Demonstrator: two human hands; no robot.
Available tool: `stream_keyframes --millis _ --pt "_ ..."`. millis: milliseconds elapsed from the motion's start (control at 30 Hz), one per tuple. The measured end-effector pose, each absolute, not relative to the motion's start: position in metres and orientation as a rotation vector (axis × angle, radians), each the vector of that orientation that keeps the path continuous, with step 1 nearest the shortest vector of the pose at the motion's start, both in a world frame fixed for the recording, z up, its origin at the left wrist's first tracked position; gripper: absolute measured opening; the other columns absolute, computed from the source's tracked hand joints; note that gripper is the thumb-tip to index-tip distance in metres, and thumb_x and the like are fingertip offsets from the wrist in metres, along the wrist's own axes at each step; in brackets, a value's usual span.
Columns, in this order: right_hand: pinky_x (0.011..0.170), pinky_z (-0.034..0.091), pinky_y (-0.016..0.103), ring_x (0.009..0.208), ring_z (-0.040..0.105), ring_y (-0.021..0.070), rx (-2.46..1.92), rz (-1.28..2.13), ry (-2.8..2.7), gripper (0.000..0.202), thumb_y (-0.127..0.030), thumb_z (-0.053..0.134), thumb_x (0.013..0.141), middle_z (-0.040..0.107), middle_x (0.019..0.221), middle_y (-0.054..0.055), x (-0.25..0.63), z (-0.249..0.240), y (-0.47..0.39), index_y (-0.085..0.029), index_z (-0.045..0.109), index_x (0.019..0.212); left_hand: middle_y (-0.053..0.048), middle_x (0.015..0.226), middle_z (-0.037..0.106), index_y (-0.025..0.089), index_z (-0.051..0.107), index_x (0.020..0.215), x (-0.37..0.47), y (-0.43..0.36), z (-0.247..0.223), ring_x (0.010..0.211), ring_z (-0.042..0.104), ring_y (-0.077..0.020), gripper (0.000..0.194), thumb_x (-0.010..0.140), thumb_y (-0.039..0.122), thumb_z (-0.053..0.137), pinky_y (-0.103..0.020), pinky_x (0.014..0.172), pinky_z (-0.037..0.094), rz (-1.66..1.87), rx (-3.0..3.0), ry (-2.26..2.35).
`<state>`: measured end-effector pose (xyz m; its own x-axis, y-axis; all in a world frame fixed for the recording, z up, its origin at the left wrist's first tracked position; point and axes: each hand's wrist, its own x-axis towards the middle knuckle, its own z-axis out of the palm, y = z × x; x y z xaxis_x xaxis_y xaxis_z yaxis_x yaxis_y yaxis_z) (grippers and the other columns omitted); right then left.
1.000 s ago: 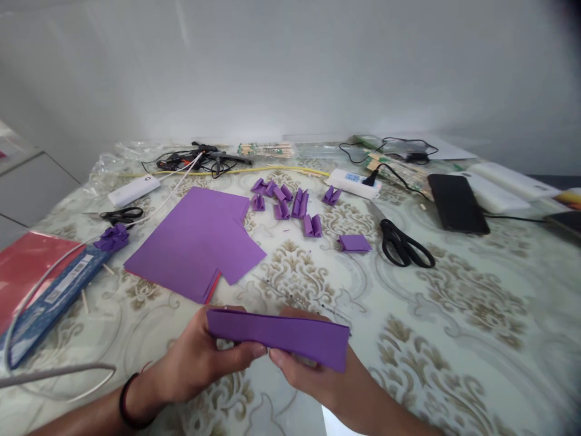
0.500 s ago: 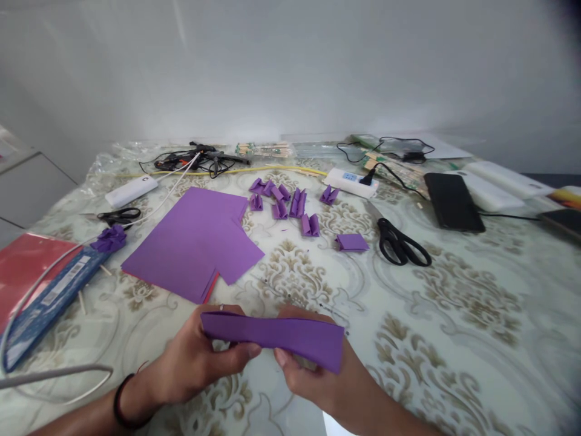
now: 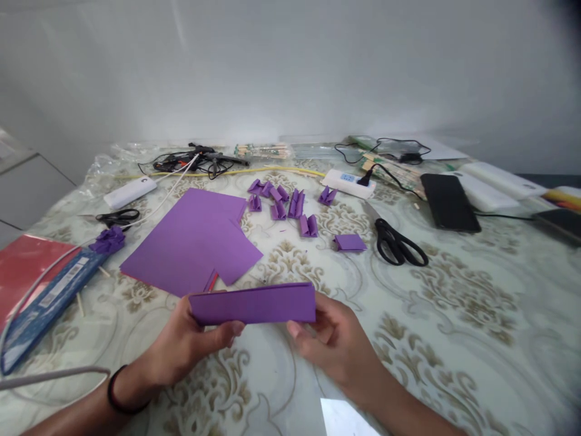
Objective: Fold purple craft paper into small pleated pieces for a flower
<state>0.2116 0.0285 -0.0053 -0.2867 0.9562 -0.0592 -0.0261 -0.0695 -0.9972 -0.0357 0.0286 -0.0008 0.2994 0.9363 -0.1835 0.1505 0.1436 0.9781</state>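
Observation:
A long folded strip of purple paper is held level above the table, its two layers slightly apart along the top edge. My left hand grips its left end, thumb in front and the other fingers behind. At the right end my right hand pinches the paper between thumb and fingers. Just beyond the strip lies a stack of flat purple sheets with a red edge showing beneath. Several small folded purple pieces are grouped farther back, and one flat folded purple piece sits apart to their right.
Black-handled scissors lie to the right, near a black phone. A white power strip stands behind them. On the left are a second pair of scissors, a crumpled purple flower, a blue packet and a white cable.
The purple strip has been raised away from me and straightened from a slight bend to nearly level. My hands have moved apart, my right thumb shifting toward the strip's right end.

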Motion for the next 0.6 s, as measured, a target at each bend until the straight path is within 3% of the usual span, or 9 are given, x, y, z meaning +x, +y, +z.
stream_keyframes --millis 200,600 --pt "0.065 0.041 0.028 0.068 0.047 0.0152 -1.128 1.426 -1.327 0.021 -0.03 0.071 0.086 0.048 0.071 -0.004 0.218 -0.005 0.039 -0.022 0.056 0.075 0.0 0.061 0.061 0.015 0.069 0.069 -0.039 0.033 -0.005 0.058 0.051 -0.0126 0.034 0.088 0.041 0.081 -0.024 0.056 0.042 0.835 1.316 1.199" --pt "0.056 0.036 0.025 0.06 0.045 0.0127 -1.144 1.418 -1.184 0.021 -0.034 0.074 0.087 0.051 0.068 -0.005 0.218 -0.013 0.042 -0.021 0.06 0.078 0.0 0.058 0.06 0.016 0.064 0.061 -0.039 0.031 -0.022 0.056 0.051 -0.012 0.04 0.092 0.036 0.078 -0.024 0.057 0.041 0.962 1.261 1.234"
